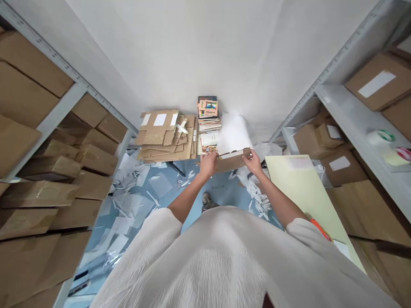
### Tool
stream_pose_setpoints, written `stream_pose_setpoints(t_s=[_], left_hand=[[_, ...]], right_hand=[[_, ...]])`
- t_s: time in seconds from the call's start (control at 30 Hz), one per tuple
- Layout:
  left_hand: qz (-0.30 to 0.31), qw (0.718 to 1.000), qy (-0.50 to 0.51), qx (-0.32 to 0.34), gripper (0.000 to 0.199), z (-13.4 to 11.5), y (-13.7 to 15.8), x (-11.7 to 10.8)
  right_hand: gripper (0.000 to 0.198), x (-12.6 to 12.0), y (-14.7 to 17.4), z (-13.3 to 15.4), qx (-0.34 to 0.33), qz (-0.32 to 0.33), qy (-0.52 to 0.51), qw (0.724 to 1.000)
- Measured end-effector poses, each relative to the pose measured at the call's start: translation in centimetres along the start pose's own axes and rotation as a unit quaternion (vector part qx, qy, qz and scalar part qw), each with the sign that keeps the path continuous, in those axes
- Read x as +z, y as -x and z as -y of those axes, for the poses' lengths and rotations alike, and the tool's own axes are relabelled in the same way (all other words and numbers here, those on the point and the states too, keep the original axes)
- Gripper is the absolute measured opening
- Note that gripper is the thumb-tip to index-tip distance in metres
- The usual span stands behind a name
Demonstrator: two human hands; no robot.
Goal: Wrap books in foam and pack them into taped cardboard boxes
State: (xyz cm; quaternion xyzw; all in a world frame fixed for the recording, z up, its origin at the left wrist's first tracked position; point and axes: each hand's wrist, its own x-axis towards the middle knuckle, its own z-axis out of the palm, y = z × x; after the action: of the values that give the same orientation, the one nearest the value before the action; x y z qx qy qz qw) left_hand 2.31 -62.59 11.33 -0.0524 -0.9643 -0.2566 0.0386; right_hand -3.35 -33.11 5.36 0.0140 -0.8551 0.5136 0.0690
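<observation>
Both my hands are on a small brown cardboard box [231, 162] at the near edge of the far table. My left hand [208, 164] grips its left end, fingers curled over the upper edge. At the opposite end, my right hand [252, 162] pinches the corner between thumb and fingers. A pale strip shows along the box's upper opening; what lies inside I cannot make out. Just behind it are a book with a food picture [209, 142] and a white foam sheet [233, 130]. Farther back stands a stack of books [209, 112].
Flattened cardboard [157, 133] is piled left of the books. Shelves of brown boxes [93, 158] rise on the left, with more boxes [348, 164] at right. A pale yellow board [295, 184] lies beside my right arm. Paper scraps [131, 205] litter the blue floor.
</observation>
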Motion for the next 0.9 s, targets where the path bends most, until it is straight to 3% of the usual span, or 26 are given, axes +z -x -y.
stream_pose_setpoints(t_s=[0.1, 0.27, 0.4, 0.47, 0.57, 0.7, 0.9], left_hand=[[0.019, 0.999, -0.006, 0.027, 0.033, -3.1, -1.1, 1.4], [0.031, 0.996, 0.012, 0.078, 0.037, -8.4, -3.4, 3.7], [-0.021, 0.994, 0.082, 0.073, 0.067, -11.6, -5.3, 6.8], [-0.015, 0.988, 0.146, 0.055, 0.079, -13.0, -6.9, 9.0], [0.065, 0.963, 0.262, 0.027, 0.087, -15.8, -10.0, 13.1], [0.191, 0.906, 0.379, 0.001, 0.091, -21.3, -14.0, 18.9], [0.345, 0.851, 0.396, 0.008, 0.082, -30.1, -17.3, 24.7]], right_hand=[[0.040, -3.9, 2.0, -1.4, 0.033, 0.001, -0.001, 0.999], [0.048, -10.2, 5.0, -3.5, 0.053, -0.090, -0.016, 0.994], [0.056, -15.1, 7.5, -5.4, 0.095, -0.191, -0.016, 0.977], [0.058, -17.4, 9.1, -6.4, 0.120, -0.231, -0.010, 0.966], [0.057, -20.0, 12.0, -7.6, 0.156, -0.293, 0.001, 0.943], [0.051, -22.7, 15.3, -8.8, 0.215, -0.367, 0.018, 0.905], [0.050, -25.5, 17.4, -9.2, 0.303, -0.505, 0.041, 0.807]])
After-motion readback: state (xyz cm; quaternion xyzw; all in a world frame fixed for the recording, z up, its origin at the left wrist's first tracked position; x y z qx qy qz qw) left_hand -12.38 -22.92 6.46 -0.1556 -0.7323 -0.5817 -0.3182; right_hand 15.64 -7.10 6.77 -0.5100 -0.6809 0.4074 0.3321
